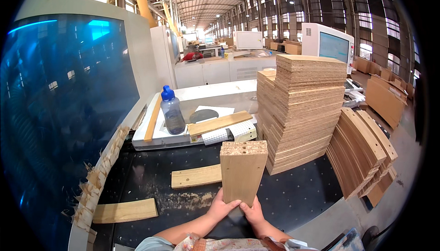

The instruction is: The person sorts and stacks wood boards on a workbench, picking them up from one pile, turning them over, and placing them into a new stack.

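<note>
My left hand and my right hand are closed around the lower end of a wood-grain particleboard piece. It stands upright in front of me, with its rough, speckled top end showing several dark holes. Whether it is one thick piece or several held together, I cannot tell. Both thumbs press on its near face, while most of my other fingers are hidden behind it. Just left of it, a flat wooden strip lies on the black perforated table. Another strip rests farther left, near the machine.
A tall stack of particleboard pieces rises right of centre. Curved boards lean in rows at the right edge. Behind the table, a white ledge holds a blue-capped bottle and a wooden strip. A blue-windowed machine stands left.
</note>
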A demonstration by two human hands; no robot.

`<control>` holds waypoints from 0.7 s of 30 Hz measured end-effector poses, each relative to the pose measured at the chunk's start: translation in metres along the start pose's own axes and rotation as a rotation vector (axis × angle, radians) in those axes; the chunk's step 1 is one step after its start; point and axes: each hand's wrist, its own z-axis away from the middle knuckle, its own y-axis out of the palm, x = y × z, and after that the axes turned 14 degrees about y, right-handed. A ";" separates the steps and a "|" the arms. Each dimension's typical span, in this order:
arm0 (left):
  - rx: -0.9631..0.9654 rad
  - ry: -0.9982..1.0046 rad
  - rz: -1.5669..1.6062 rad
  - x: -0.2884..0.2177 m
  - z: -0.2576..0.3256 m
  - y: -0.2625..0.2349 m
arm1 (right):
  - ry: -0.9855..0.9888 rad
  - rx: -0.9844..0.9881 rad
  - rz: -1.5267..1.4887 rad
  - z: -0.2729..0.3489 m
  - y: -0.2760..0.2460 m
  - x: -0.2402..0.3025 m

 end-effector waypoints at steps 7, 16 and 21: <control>-0.123 -0.051 0.084 -0.001 0.008 0.017 | -0.010 -0.059 -0.039 0.001 0.000 0.002; 0.014 0.057 -0.004 -0.003 0.011 0.015 | -0.016 -0.050 0.066 0.015 -0.006 0.017; -0.018 0.093 -0.063 -0.003 0.007 0.017 | -0.025 -0.158 0.206 0.015 -0.010 -0.005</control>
